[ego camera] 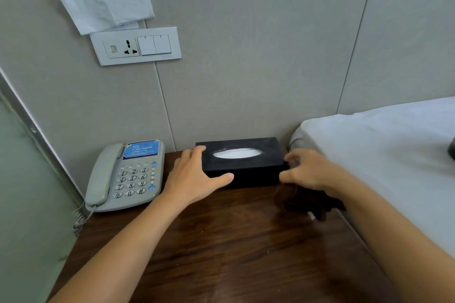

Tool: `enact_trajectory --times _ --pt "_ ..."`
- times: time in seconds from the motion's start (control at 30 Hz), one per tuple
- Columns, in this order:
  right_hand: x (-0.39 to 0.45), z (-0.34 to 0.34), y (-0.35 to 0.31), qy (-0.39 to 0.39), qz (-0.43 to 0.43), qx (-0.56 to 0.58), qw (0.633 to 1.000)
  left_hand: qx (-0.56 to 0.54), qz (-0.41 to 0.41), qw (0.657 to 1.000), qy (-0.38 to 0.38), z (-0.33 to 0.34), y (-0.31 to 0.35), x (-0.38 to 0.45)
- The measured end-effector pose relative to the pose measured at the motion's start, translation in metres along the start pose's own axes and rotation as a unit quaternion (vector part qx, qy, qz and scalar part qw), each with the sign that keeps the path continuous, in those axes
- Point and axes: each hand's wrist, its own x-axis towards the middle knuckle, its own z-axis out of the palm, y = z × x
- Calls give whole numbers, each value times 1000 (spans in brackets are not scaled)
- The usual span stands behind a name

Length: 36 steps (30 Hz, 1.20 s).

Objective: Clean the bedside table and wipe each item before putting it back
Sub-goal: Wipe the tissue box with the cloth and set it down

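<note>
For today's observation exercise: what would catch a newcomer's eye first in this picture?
Two hands frame a black tissue box at the back of the wooden table: the left hand grips its left end, the right hand holds a brown cloth at its right end. A grey telephone sits left.

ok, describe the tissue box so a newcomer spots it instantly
On the dark wooden bedside table, against the wall beside the bed, sits the tissue box. Unlike the grey phone to its left, it is a flat black block with an oval slot showing white tissue.
</note>
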Motion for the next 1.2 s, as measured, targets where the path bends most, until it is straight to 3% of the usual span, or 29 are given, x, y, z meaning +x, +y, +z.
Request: enact_trajectory --times 0.13,0.2,0.33,0.4,0.67,0.97,1.07,1.2 --pt "12 -32 -31 179 -50 -27 982 -66 -1 997 -27 -10 5 16" --pt "33 -26 -37 211 -93 -26 973 -110 -5 992 -61 -9 5 24" --pt "65 11 -27 81 -136 -211 965 -98 1 990 -101 1 -6 36" --pt "71 19 -17 72 -146 -263 951 -114 -6 988 -107 7 -14 40" --pt "121 18 -35 30 -175 -257 950 -128 5 985 -118 18 -23 45" --pt "136 87 -123 -57 -329 -208 920 -240 -38 968 -64 22 -26 40" --pt "145 71 -118 -57 -300 -188 934 -242 -40 967 -63 21 -25 39" --pt "156 33 -87 -3 -206 -195 959 -225 -41 971 -71 20 -24 38"
